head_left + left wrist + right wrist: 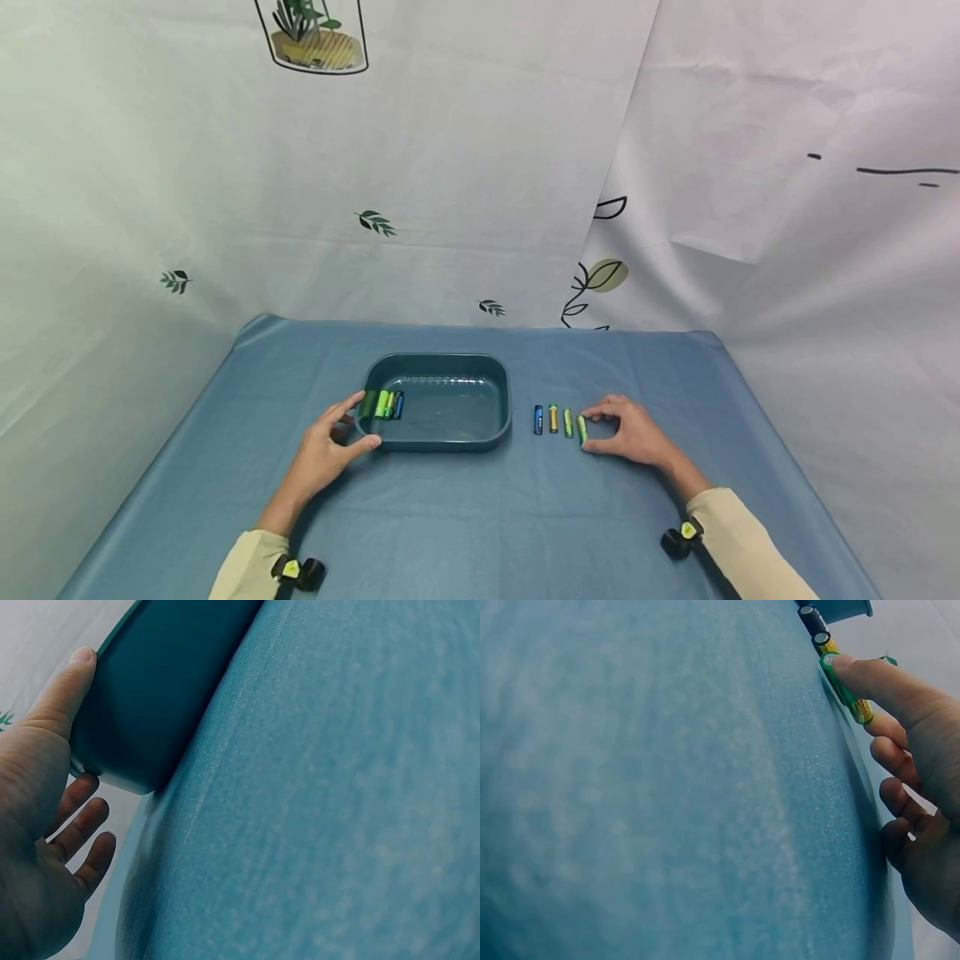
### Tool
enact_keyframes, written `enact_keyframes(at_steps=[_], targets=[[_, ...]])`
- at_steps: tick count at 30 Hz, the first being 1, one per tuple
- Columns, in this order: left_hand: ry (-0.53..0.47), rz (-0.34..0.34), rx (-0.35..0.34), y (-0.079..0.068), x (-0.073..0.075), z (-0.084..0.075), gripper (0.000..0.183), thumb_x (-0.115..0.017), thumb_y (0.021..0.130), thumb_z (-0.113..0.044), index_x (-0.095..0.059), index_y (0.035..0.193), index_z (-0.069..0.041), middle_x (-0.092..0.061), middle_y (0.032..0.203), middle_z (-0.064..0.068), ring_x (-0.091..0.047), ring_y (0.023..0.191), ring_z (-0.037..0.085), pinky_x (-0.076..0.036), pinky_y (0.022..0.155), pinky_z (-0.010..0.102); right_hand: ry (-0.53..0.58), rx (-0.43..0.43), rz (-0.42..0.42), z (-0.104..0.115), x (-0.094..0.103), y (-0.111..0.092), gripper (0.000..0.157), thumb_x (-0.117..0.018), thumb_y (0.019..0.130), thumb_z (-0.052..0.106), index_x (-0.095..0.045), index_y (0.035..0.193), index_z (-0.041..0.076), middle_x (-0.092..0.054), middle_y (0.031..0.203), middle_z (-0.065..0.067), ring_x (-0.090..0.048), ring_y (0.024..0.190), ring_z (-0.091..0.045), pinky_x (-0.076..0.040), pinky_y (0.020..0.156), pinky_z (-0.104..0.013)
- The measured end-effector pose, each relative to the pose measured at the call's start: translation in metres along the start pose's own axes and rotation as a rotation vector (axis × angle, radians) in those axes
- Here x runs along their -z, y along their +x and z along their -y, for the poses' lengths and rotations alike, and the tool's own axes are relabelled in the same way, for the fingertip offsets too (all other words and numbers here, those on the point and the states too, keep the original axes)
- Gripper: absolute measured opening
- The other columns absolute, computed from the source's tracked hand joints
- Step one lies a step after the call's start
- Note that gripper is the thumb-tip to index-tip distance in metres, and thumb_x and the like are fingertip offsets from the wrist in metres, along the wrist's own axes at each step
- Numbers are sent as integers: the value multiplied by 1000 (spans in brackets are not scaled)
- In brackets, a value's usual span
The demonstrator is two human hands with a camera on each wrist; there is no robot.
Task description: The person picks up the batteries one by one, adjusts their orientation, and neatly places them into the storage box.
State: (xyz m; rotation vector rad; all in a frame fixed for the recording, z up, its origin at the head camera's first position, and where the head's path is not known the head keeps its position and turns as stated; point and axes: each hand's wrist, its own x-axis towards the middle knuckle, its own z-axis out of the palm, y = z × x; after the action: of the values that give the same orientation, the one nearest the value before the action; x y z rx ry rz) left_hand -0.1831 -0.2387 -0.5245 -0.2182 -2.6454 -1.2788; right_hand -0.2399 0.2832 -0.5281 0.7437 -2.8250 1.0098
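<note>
A dark teal rectangular tray lies on the table with several batteries side by side at its left end. My left hand holds the tray's front left corner, thumb against the front wall and index finger at the left side. In the left wrist view, the other fingers are loosely bent. Right of the tray is a row of a blue battery, a yellow one and a green one. My right hand pinches the rightmost green battery by its ends, between thumb and index finger.
A blue cloth covers the table. White printed fabric hangs behind it and at both sides. Each wrist wears a strap with a small black camera, one on the left and one on the right.
</note>
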Motion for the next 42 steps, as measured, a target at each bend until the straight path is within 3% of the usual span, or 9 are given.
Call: enact_keyframes(at_steps=[12, 24, 32, 42], targets=[[8, 2, 15, -1, 0, 0, 80, -85, 86, -33, -47, 155, -17, -52, 145, 19, -60, 112, 37, -51, 87, 59, -2, -35, -33, 10, 13, 1, 46, -92, 77, 36, -78, 115, 14, -64, 99, 7, -58, 89, -11, -49, 77, -35], [6, -5, 12, -2, -1, 0, 80, -85, 86, -32, -48, 154, -16, -52, 145, 20, -60, 112, 37, -51, 86, 59, -11, -35, -53, 30, 28, 16, 49, -90, 78, 41, -77, 117, 14, -66, 101, -2, -58, 88, -16, -48, 72, -33], [12, -4, 23, -1, -2, -1, 80, -85, 86, -34, -47, 155, -18, -53, 144, 19, -60, 112, 37, -51, 86, 58, -4, -13, -59, 45, 35, 30, 50, -89, 79, 41, -77, 119, 15, -67, 103, -9, -62, 90, -28, -47, 71, -35], [3, -12, 8, 0, -2, 2, 79, -85, 86, -32, -48, 154, -19, -52, 145, 19, -60, 111, 36, -51, 86, 57, 11, 26, -57, 68, 33, 49, 50, -88, 80, 43, -75, 122, 18, -64, 105, 0, -62, 93, -30, -51, 77, -38]])
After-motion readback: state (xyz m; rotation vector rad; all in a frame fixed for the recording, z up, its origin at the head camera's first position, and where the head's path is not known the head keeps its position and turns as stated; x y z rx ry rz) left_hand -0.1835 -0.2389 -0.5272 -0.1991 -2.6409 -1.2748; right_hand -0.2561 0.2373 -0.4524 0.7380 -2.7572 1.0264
